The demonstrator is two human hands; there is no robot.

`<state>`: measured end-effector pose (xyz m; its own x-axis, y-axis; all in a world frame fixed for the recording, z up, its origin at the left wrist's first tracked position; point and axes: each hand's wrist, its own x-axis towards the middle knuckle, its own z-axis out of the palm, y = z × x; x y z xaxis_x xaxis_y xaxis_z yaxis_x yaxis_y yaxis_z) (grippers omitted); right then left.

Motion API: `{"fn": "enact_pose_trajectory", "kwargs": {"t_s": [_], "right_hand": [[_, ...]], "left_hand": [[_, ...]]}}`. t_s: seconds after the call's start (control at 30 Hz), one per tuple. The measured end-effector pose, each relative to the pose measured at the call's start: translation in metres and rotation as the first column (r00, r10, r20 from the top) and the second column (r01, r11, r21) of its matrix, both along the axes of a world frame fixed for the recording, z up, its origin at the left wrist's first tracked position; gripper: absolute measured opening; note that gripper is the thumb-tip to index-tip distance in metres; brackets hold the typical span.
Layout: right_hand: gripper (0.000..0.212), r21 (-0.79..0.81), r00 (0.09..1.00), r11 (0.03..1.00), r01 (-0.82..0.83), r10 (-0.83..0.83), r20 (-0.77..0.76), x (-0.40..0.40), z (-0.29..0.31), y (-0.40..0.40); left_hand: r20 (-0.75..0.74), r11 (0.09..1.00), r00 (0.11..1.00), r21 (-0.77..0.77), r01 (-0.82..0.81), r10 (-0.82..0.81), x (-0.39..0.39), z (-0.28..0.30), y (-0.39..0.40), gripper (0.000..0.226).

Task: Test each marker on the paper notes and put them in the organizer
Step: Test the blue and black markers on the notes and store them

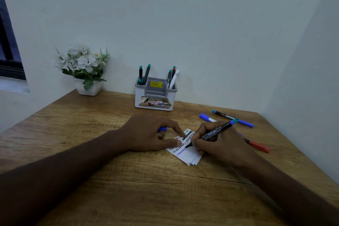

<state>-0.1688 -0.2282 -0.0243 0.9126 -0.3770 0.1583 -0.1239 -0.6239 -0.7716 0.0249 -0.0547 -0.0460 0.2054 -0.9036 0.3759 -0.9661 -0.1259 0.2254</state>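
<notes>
My right hand [218, 140] grips a black marker with a blue end [215, 133], its tip touching the small stack of white paper notes [190, 156], which carry black, blue and red scribbles. My left hand [152, 132] presses the notes down with forefinger and thumb, and a blue cap [162, 129] is tucked under its curled fingers. The white and grey organizer [156, 95] stands at the back by the wall with several markers upright in its side slots. Loose markers lie at the right: a blue one [207, 118], a black and blue one [232, 118], a red one [257, 145].
A white pot of white flowers [82, 69] stands at the back left corner of the wooden table [128, 180]. Walls close the back and the right side. A dark window frame [9, 51] is at the far left.
</notes>
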Motion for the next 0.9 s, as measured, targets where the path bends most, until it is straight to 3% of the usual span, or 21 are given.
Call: {"fn": "enact_pose_trajectory", "kwargs": {"t_s": [0.9], "right_hand": [[0.013,-0.023,0.997,0.997,0.078,-0.078,-0.018,0.0002,-0.0001,-0.0027]], "left_hand": [[0.007,1.0,1.0,-0.009,0.0,0.0,-0.0007,-0.0003,-0.0018,0.041]]}}
